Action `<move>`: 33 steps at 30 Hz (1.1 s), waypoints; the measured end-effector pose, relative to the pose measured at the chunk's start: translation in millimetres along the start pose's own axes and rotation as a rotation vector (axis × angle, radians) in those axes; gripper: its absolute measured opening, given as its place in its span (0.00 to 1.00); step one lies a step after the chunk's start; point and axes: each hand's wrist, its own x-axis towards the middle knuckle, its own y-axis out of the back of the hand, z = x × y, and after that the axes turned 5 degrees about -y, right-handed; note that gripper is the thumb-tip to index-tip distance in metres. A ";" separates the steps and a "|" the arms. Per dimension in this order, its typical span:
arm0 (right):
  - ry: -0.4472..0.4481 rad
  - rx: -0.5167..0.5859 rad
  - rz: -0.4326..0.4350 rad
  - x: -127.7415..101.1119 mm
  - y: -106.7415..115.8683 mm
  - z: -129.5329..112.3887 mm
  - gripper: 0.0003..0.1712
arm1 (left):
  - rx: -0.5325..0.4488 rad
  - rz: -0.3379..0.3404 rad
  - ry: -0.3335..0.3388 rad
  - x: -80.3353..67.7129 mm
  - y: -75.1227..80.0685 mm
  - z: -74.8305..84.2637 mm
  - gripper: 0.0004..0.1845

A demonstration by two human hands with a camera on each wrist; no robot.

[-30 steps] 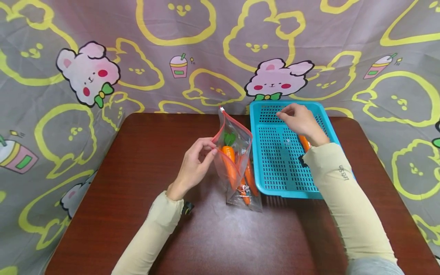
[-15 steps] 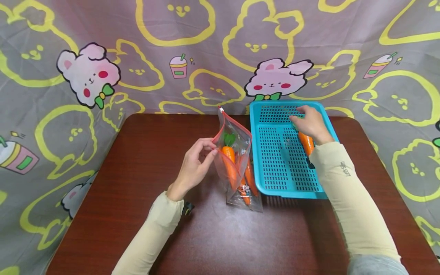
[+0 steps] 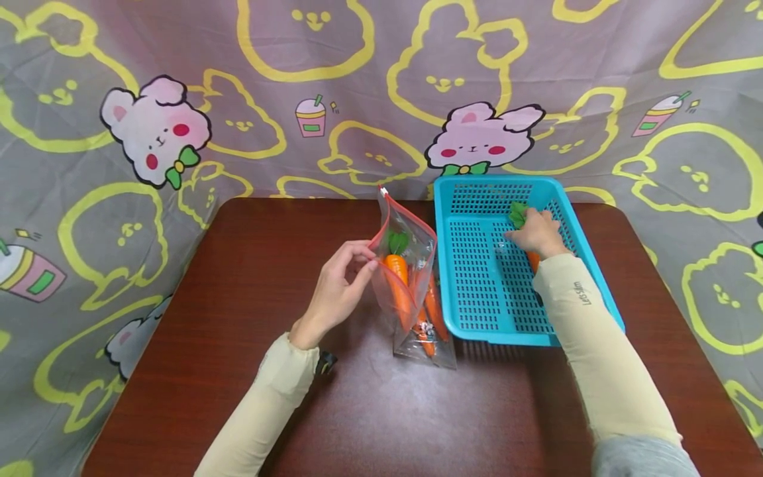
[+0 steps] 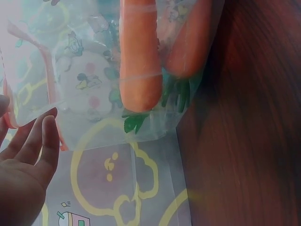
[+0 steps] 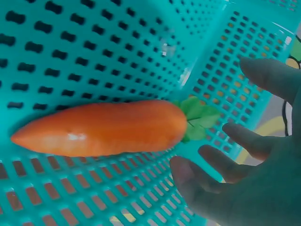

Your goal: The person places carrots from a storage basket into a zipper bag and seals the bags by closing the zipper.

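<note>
We log: left hand (image 4: 28, 160) holds bag (image 4: 88, 81) by its edge | two carrots (image 4: 140, 61) inside, leaves showing | table (image 4: 244, 117) right | patterned cloth (image 4: 117, 188) behind

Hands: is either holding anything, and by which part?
The left hand pinches the bag by its red rim; the right hand, fingers spread near a carrot, holds nothing.

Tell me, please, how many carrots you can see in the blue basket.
1: a carrot lies along the right side of the basket, leaves toward the far end. In the head view the right hand and sleeve partly cover it and may hide others.
</note>
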 end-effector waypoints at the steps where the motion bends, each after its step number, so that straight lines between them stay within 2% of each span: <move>1: -0.008 -0.003 -0.006 0.8 -1.6 0.8 0.45 | 0.003 0.000 -0.001 -0.1 0.2 -0.2 0.06; 10: -0.042 0.002 -0.037 4.0 -11.7 5.5 0.49 | 0.015 -0.004 0.001 -2.1 1.2 -1.2 0.07; 27: -0.067 -0.014 -0.079 6.6 -13.2 4.0 0.51 | -0.011 -0.010 0.026 0.4 1.1 1.5 0.08; 33: -0.055 -0.023 -0.154 5.0 -15.4 3.4 0.52 | -0.006 -0.011 0.007 0.1 1.2 -0.5 0.07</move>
